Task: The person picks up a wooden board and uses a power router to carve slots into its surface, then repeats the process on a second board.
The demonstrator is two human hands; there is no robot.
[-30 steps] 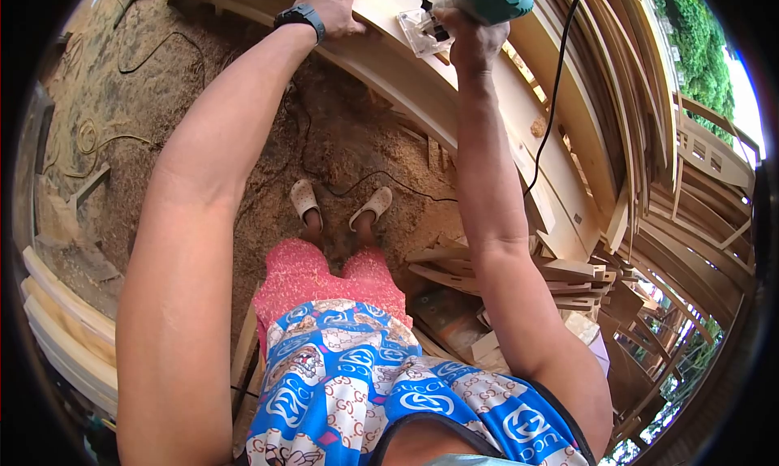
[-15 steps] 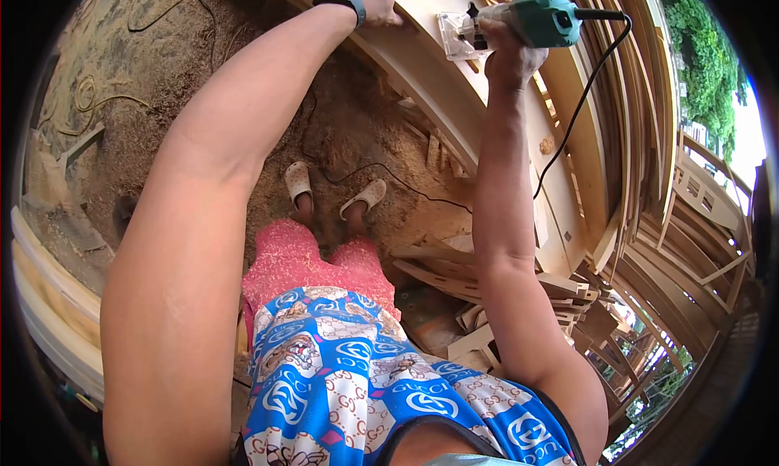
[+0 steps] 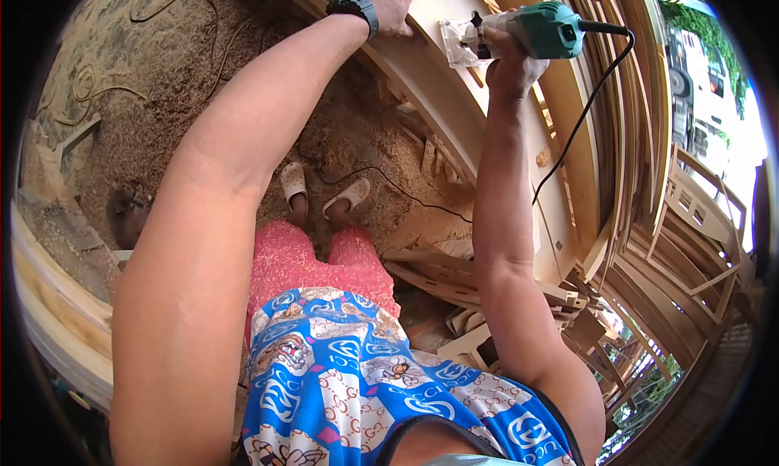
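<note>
My right hand (image 3: pixel 513 59) is wrapped round a teal power tool (image 3: pixel 552 30) with a black cable. The tool's clear base (image 3: pixel 460 44) rests against a long pale wooden board (image 3: pixel 438 8). My left hand (image 3: pixel 389 4), below a dark wristwatch (image 3: pixel 355 10), lies at the board's left edge near the top of the view. Its thumb and fingers are apart, with some fingertips cut off by the frame, and it holds no tool.
Curved wooden pieces (image 3: pixel 641 133) are stacked on the right, with slotted frames (image 3: pixel 698 198) beyond. Offcuts (image 3: pixel 442 275) lie beside my legs. Sawdust and loose cables (image 3: pixel 215 20) cover the floor. A white vehicle (image 3: pixel 706 81) stands outside at the upper right.
My left hand has shifted slightly right along the board. The power tool stays in my right hand, at nearly the same place. A white vehicle now shows outside where greenery was.
</note>
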